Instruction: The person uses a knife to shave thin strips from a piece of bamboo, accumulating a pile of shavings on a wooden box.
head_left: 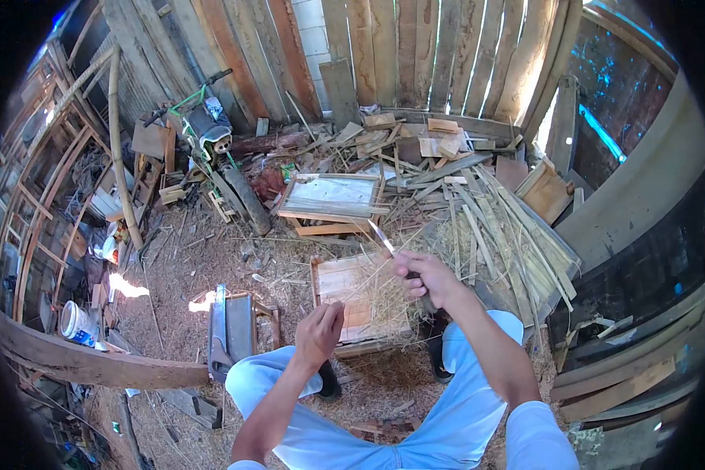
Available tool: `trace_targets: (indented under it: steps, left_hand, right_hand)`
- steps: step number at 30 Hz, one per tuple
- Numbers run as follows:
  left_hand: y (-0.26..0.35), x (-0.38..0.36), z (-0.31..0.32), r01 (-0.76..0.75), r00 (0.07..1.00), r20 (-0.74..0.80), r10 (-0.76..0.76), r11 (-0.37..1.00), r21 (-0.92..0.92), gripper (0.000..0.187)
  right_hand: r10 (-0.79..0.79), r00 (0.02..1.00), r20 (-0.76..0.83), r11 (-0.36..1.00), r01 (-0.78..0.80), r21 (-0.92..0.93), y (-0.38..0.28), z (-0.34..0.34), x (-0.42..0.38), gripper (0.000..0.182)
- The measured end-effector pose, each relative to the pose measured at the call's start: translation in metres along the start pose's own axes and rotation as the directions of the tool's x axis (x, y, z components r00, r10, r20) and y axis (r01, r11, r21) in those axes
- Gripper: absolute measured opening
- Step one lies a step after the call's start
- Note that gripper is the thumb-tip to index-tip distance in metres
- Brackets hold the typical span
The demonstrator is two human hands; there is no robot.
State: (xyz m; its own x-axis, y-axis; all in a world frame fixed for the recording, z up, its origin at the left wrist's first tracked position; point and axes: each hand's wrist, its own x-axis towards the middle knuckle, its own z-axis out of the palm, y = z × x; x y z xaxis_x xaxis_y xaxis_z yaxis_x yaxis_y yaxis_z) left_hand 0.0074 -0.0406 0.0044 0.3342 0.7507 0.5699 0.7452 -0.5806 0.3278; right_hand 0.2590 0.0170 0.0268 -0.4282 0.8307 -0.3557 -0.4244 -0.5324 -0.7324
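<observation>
My right hand [431,280] is wrapped round the handle of a knife [382,237], whose blade points up and away to the left. Closed fingers bring my left hand [319,333] to a pinch over the near left part of a wooden tray [345,313]; a thin strip seems to rise from it, too fine to make out. Light shavings [382,301] lie heaped in the tray between my knees, below the knife hand.
A handsaw [219,325] rests on a small stool at the left. Ahead are a framed board [329,192], a small bike [219,157] and piled wood scraps [439,145]. Long strips [517,235] lie at the right. A white bucket [77,321] stands far left.
</observation>
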Motion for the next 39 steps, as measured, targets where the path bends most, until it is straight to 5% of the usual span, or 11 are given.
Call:
trace_targets:
  steps: [5, 7, 16, 26, 28, 32, 39]
  left_hand:
    - [0.006, 0.0, 0.006, 0.001, 0.999, -0.035, -0.005, 0.995, -0.099, 0.008]
    - [0.008, 0.002, 0.008, -0.009, 0.999, -0.048, 0.003, 0.992, -0.125, 0.008]
    - [0.005, -0.001, 0.001, -0.042, 0.998, -0.042, 0.038, 0.994, -0.098, 0.007]
    - [-0.014, -0.017, -0.007, 0.163, 0.985, -0.035, -0.17, 0.974, -0.158, 0.008]
    - [-0.009, -0.011, 0.0, 0.181, 0.981, -0.034, -0.192, 0.963, -0.201, 0.008]
    - [0.001, -0.003, 0.005, 0.172, 0.985, 0.015, -0.173, 0.956, -0.237, 0.006]
    - [0.001, -0.002, 0.006, 0.059, 0.998, -0.019, -0.063, 0.986, -0.159, 0.006]
  right_hand:
    - [-0.008, 0.999, 0.032, 0.997, 0.01, -0.074, 0.004, 0.014, -0.01, 0.033]
    - [0.122, 0.987, 0.101, 0.987, -0.109, -0.121, 0.019, 0.028, -0.011, 0.028]
    - [0.075, 0.996, 0.051, 0.997, -0.077, 0.019, -0.006, -0.001, -0.005, 0.031]
    - [-0.348, 0.905, -0.244, 0.921, 0.379, 0.092, -0.043, -0.071, -0.014, 0.032]
    - [-0.262, 0.957, -0.122, 0.964, 0.253, -0.081, -0.031, -0.036, -0.018, 0.032]
    - [-0.045, 0.998, 0.036, 0.988, 0.05, -0.144, 0.014, 0.013, -0.002, 0.031]
    - [0.069, 0.993, 0.094, 0.995, -0.062, -0.074, 0.013, 0.029, -0.005, 0.025]
